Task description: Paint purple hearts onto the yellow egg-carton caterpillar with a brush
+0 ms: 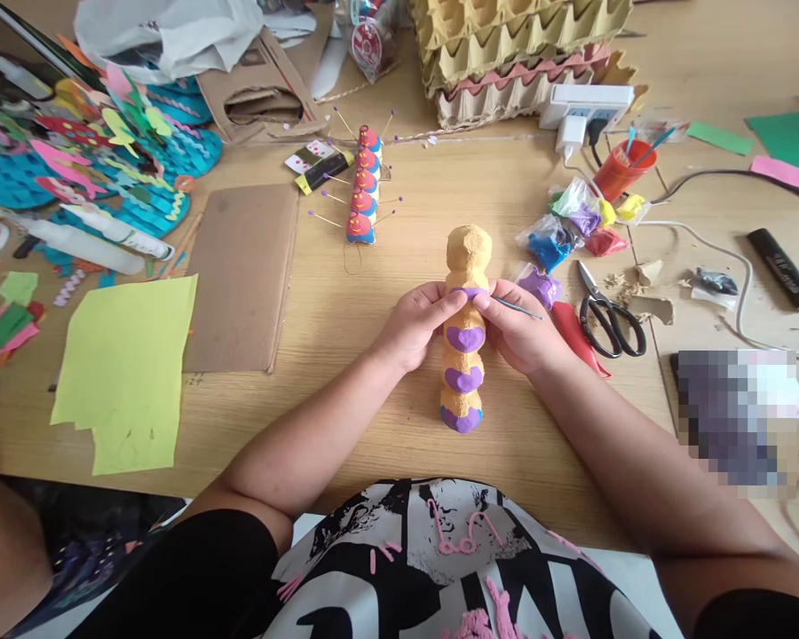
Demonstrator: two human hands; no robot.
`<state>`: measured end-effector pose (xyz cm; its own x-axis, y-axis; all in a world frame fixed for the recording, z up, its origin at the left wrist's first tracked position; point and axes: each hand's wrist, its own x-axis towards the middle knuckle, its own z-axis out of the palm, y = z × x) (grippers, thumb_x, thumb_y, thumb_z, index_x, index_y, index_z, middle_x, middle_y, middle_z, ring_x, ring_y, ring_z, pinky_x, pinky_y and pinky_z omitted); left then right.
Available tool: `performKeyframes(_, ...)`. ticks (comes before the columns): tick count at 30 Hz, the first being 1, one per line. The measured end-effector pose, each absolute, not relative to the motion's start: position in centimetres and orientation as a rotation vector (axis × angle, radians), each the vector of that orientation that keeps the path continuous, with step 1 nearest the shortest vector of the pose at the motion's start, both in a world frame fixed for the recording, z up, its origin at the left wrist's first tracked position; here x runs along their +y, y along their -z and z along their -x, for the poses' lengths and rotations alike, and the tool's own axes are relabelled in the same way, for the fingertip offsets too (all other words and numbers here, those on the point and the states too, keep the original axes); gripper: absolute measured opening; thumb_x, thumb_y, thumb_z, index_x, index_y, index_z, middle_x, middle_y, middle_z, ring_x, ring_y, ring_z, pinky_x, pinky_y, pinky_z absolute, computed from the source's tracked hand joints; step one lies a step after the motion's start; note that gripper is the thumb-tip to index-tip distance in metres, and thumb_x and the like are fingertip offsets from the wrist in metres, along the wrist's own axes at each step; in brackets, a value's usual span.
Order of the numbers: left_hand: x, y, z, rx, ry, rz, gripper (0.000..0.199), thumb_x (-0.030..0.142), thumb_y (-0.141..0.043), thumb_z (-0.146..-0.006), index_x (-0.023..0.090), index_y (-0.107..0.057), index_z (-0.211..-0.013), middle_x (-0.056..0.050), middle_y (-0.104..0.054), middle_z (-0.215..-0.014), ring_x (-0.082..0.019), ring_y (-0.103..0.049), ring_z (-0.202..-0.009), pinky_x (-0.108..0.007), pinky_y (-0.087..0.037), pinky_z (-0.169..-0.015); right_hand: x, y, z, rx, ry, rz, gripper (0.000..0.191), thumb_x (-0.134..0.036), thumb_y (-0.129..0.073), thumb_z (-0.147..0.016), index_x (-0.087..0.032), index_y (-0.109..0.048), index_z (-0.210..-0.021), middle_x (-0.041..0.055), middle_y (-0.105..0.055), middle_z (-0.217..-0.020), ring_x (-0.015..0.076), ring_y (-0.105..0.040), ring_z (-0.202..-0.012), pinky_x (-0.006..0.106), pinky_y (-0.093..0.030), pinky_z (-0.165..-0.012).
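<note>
A yellow-orange egg-carton strip (463,355) with a row of bumps lies lengthwise before me. Purple clay patches (464,339), some heart-shaped, cover several of its bumps. From the left, my left hand (418,325) grips the strip, its thumb pressing a purple piece near the second bump from the far end. My right hand (520,325) holds the opposite side, thumb on that same piece. A thin bluish stick (519,308) juts out rightward from the right hand's fingers. Beyond the hands stands a finished-looking red, blue and yellow caterpillar figure (365,186) with thin purple-tipped sticks.
Black-handled scissors (613,324) and bagged colored clay (549,248) lie right of my hands. Cardboard (240,275) and yellow paper (126,373) are at left. Egg trays (506,62), a power strip (586,105) and an orange cup (619,173) stand behind. Another person's arm (6,541) shows lower left.
</note>
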<state>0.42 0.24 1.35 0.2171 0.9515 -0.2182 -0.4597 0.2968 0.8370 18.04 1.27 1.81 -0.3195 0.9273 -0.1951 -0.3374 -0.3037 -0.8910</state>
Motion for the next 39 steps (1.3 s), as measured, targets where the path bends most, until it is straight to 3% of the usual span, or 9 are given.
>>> performKeyframes(5, 0.3, -1.1, -0.7, 0.888, -1.183, -0.791, 0.063, 0.072, -0.109, -0.066, 0.02, -0.079, -0.084, -0.002, -0.082, -0.082, -0.016, -0.075, -0.08, -0.031, -0.056, -0.079, 1.3, -1.6, -17.9, -1.007, -1.717, 0.968, 0.056, -0.064, -0.112, -0.067, -0.025, -0.075, -0.083, -0.0007, -0.077, -0.081, 0.0192, -0.07, -0.08, 0.034, -0.058, -0.077)
performKeyframes(19, 0.3, -0.5, -0.4, 0.925, -1.221, -0.88, 0.055, 0.067, -0.107, -0.072, 0.018, -0.086, -0.084, -0.002, -0.081, -0.083, -0.013, -0.071, -0.076, -0.027, -0.055, -0.076, 1.8, -1.4, -18.4, -1.049, -1.664, 0.976, 0.054, -0.059, -0.114, -0.065, -0.023, -0.076, -0.077, -0.0026, -0.073, -0.078, 0.0147, -0.061, -0.074, 0.031, -0.051, -0.073)
performKeyframes(29, 0.5, -0.7, -0.3, 0.912, -1.188, -0.794, 0.063, 0.065, -0.112, -0.063, 0.017, -0.072, -0.07, 0.0, -0.075, -0.074, -0.011, -0.067, -0.068, -0.027, -0.054, -0.071, 1.8, -1.5, -18.5, -1.087, -1.646, 0.984, 0.054, -0.058, -0.114, -0.065, -0.023, -0.075, -0.077, -0.0023, -0.074, -0.078, 0.015, -0.063, -0.073, 0.032, -0.054, -0.073)
performKeyframes(35, 0.7, -0.6, 0.0, 0.808, -1.086, -0.703, 0.064, 0.062, -0.115, -0.058, 0.018, -0.074, -0.08, 0.0, -0.077, -0.079, -0.013, -0.071, -0.071, -0.028, -0.056, -0.07, 1.9, -1.5, -18.5, -1.005, -1.787, 0.909, 0.055, -0.057, -0.115, -0.064, -0.024, -0.074, -0.082, -0.0021, -0.075, -0.078, 0.0166, -0.068, -0.074, 0.033, -0.059, -0.074)
performKeyframes(39, 0.8, -0.7, 0.4, 0.728, -0.99, -0.694, 0.064, 0.071, -0.11, -0.065, 0.021, -0.078, -0.088, -0.004, -0.082, -0.087, -0.018, -0.076, -0.073, -0.034, -0.061, -0.069, 2.0, -1.6, -18.8, -0.979, -1.875, 0.841, 0.053, -0.054, -0.115, -0.065, -0.024, -0.076, -0.085, -0.002, -0.077, -0.081, 0.0161, -0.069, -0.075, 0.032, -0.059, -0.074)
